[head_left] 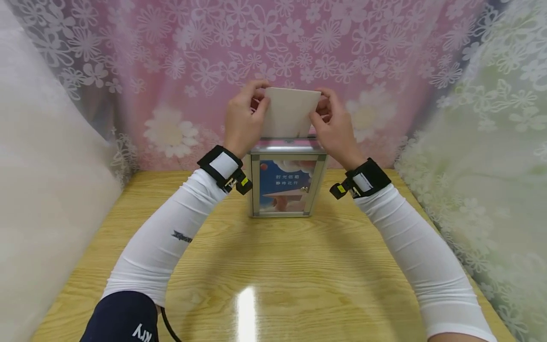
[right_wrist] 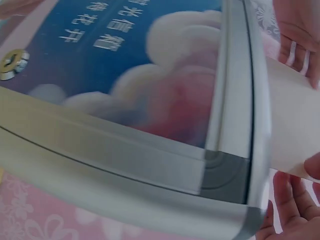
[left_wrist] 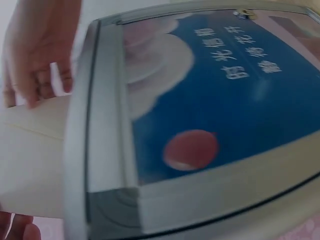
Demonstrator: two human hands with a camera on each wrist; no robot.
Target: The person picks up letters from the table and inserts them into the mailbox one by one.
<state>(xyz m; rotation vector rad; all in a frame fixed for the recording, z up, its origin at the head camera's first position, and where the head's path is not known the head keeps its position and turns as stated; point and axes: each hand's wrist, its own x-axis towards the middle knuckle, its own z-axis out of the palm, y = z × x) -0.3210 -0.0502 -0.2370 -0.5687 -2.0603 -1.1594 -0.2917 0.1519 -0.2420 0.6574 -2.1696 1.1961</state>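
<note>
Both hands hold a cream envelope [head_left: 290,111] upright over the top of a metal-framed letter box [head_left: 288,147]. My left hand [head_left: 248,116] pinches its left edge between thumb and fingers. The right edge is pinched by my right hand [head_left: 334,126]. The envelope's lower edge meets the box's top and is hidden there, so how far it goes in cannot be told. A faint fold line crosses the envelope [left_wrist: 35,165] in the left wrist view. The box's front door [head_left: 286,185] carries a blue picture with white characters and a small round lock [right_wrist: 14,64].
The box stands on a wood-grain table [head_left: 265,256] near its back edge. A pink flowered curtain [head_left: 196,52] hangs behind, with pale curtains on the left [head_left: 51,142] and right [head_left: 500,166]. A dark cord [head_left: 170,327] lies by the left elbow.
</note>
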